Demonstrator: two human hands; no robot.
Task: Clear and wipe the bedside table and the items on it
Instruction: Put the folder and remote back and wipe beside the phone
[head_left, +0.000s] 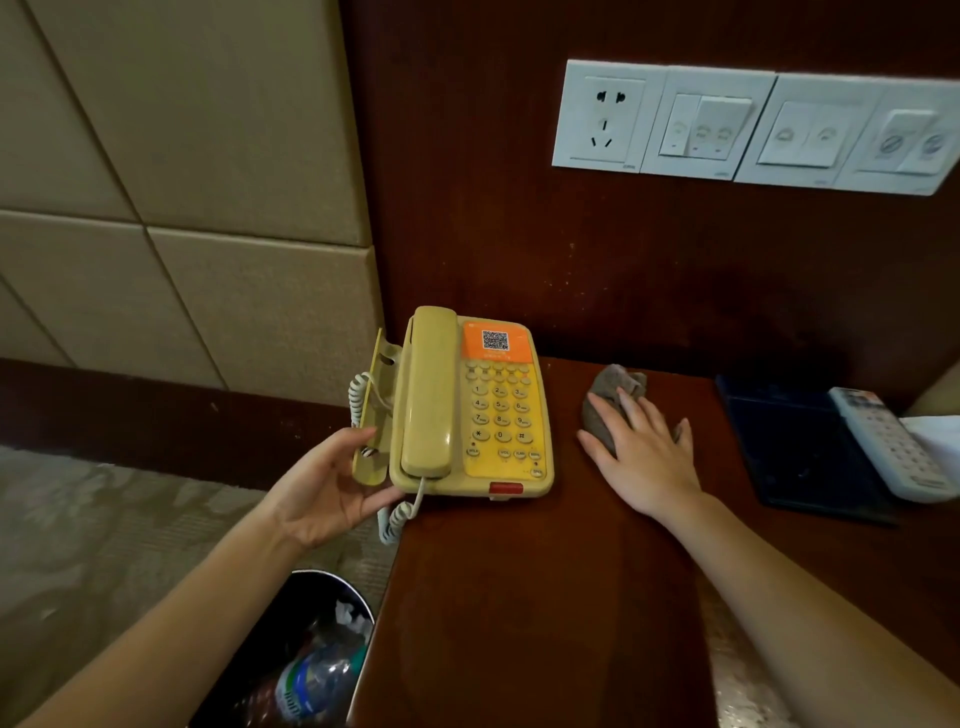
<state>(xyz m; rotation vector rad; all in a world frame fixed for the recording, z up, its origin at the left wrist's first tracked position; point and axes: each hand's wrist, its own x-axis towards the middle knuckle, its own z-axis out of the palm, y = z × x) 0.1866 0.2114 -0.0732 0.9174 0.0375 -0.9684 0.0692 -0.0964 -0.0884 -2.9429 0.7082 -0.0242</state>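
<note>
Yellow telephone (470, 410) held by the left hand (326, 488).

White switch panel (753, 130), padded beige wall (182, 182), black bin (311, 597) holding plastic bottle (311, 680)

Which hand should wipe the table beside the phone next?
Right. The right hand lies flat on the cloth, on the table just beside the phone. The left hand grips the phone's left side at the table edge, so it's occupied.

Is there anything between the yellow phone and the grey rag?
No. In the head view, only bare wooden bedside table shows between the telephone and the rag under the right hand.
</note>
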